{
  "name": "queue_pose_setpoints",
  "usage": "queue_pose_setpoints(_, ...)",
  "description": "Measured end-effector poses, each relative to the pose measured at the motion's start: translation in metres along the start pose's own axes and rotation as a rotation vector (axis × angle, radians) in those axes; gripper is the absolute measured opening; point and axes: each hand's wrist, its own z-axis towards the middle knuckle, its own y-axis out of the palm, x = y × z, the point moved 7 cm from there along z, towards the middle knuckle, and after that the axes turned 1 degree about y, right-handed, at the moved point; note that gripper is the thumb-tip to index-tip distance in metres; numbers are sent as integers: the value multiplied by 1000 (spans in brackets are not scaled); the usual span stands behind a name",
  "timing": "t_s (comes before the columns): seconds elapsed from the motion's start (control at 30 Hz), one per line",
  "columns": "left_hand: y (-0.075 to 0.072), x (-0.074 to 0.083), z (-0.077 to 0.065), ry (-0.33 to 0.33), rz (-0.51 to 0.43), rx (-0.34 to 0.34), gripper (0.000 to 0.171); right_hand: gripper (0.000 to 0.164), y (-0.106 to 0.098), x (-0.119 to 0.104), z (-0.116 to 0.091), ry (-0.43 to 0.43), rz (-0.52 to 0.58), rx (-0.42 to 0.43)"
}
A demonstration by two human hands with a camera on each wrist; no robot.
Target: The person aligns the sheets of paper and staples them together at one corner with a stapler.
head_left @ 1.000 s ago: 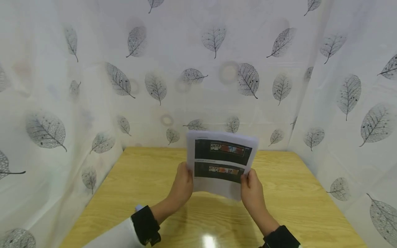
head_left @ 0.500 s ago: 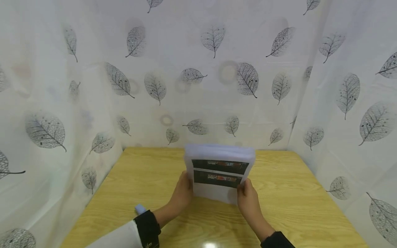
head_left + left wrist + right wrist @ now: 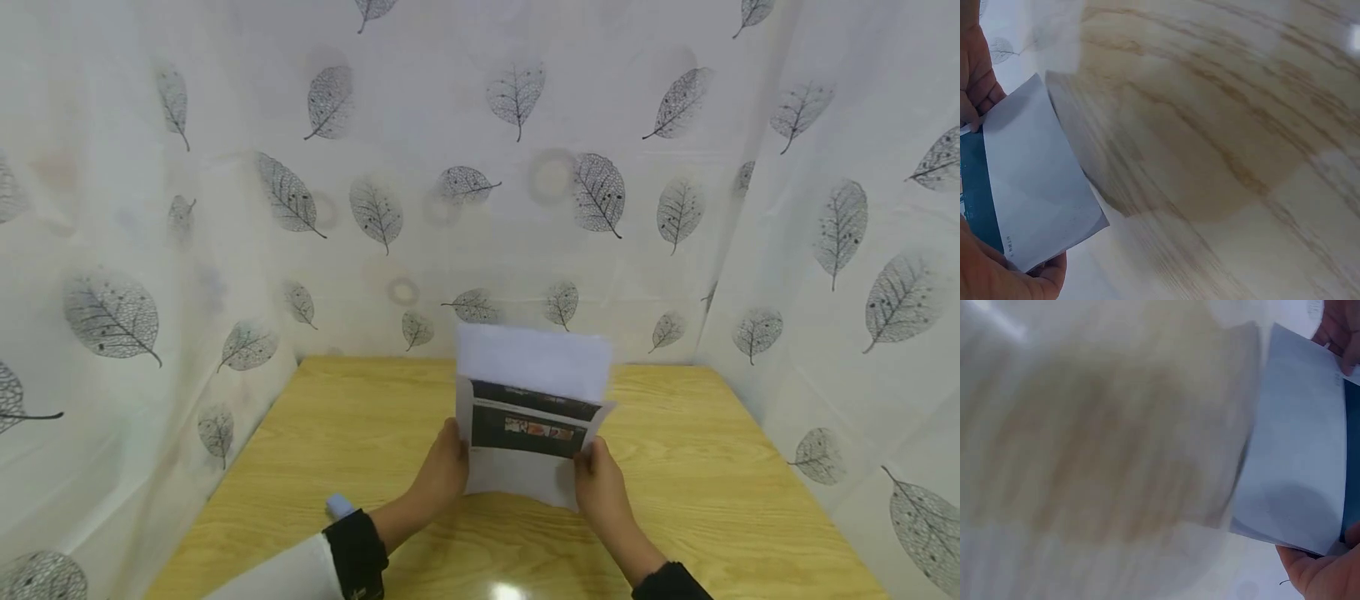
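Note:
A small stack of printed paper sheets [image 3: 525,475] is held up over the table. My left hand [image 3: 441,467] pinches its left edge, and my right hand [image 3: 602,487] pinches the right edge, thumbs on the front. Dark picture bands cross the front sheet. Above them stands a blurred plain white area of paper; I cannot tell whether it is another sheet or a bent part. The left wrist view shows the paper's white lower part [image 3: 1047,175] with the left hand [image 3: 1010,272] at its corner. In the right wrist view, the right hand [image 3: 1329,569] grips the near edge.
A wooden table [image 3: 712,467] lies under the hands. On it, beside the left cuff, is a small light-blue object [image 3: 340,505], partly hidden by the sleeve. A white curtain with leaf prints [image 3: 480,233] surrounds the table at the back and both sides.
Both hands have come slightly lower with the paper. The upper part of the stack has shifted, and a white area now shows above the partly covered top picture band.

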Motion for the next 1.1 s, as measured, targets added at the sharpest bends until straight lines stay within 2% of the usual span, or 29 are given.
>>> queue_pose_setpoints(0.13,0,1,-1,-31,-23,-25,34,28,2,5,1,35,11,-21)
queue_pose_setpoints(0.33,-8,11,6,-52,-36,-61,35,30,-13,-7,9,48,-8,3)
queue_pose_setpoints(0.6,-11,16,9,-152,-144,-123,46,36,-25,-14,13,120,-28,-14)
queue_pose_setpoints(0.77,-1,5,5,-217,-159,-168,54,33,-21,-8,14,167,-69,-87)
queue_pose_setpoints(0.93,15,-9,-3,-275,-161,-253,55,34,-15,3,9,198,-130,-153)
queue_pose_setpoints(1.1,25,-16,-11,-273,-116,-291,53,36,-7,13,4,219,-162,-212)
